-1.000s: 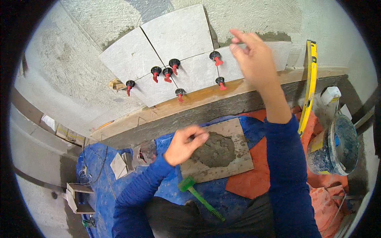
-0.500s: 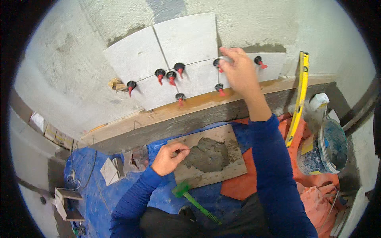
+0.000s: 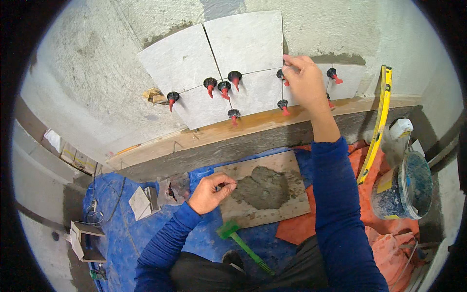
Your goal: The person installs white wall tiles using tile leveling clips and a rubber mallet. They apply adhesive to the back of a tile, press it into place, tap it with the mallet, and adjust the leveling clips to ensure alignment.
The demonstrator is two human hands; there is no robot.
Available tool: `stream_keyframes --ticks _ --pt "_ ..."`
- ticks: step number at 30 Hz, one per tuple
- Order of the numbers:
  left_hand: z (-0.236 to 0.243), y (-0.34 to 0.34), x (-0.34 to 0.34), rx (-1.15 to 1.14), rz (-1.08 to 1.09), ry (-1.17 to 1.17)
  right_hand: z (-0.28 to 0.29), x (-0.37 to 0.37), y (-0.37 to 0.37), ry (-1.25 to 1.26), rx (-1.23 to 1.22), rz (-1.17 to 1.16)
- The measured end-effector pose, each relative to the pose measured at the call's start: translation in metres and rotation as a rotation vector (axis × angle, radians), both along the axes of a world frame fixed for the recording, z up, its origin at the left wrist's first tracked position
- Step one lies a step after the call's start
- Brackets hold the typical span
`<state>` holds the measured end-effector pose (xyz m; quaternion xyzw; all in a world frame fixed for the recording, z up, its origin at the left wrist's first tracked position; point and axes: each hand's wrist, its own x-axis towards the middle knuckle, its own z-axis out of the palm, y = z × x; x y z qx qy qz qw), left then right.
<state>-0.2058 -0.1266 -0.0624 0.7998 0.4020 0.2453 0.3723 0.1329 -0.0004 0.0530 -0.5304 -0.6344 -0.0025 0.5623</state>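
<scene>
My right hand (image 3: 307, 80) is raised to the wall, at the lower right corner of the upper right grey tile (image 3: 249, 43). Its thumb and forefinger are bent close together there; anything between them is hidden. Left of that tile sits another upper tile (image 3: 182, 61), above a lower row of tiles (image 3: 258, 95). Black round tile levelers with red handles, such as this one (image 3: 234, 78), stand along the joints. My left hand (image 3: 211, 192) hovers by the left edge of a board (image 3: 238, 221), thumb and forefinger pinched on something too small to make out. Grey mortar (image 3: 265, 189) lies on the board.
A green mallet (image 3: 245, 248) lies before me on blue sheeting (image 3: 114, 238). A yellow spirit level (image 3: 378, 121) leans at the right, beside a mortar-stained bucket (image 3: 413, 187) and orange sheeting (image 3: 389, 243). Tile pieces (image 3: 142, 203) lie left, near a clear bag (image 3: 172, 190).
The view has shifted, so the wall and floor sit further right in the picture. My right thumb and forefinger have drawn closer together at the tile corner. My left hand keeps its pinch.
</scene>
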Motion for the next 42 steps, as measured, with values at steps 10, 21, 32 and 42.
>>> stream_keyframes --ticks 10,21,32,42 --pt "0.001 -0.001 -0.008 0.014 0.003 -0.052 -0.001 -0.003 0.002 -0.042 0.054 -0.053" --pt "0.012 0.023 -0.142 -0.035 0.44 -0.333 0.017 0.02 -0.011 -0.036 -0.097 -0.069" --pt "-0.272 0.0 -0.243 0.068 1.318 0.319 0.059 0.04 -0.082 -0.039 0.165 -0.162" --pt "-0.285 0.078 -0.281 0.005 1.07 0.777 0.065 -0.008 -0.131 0.035 0.021 -0.011"
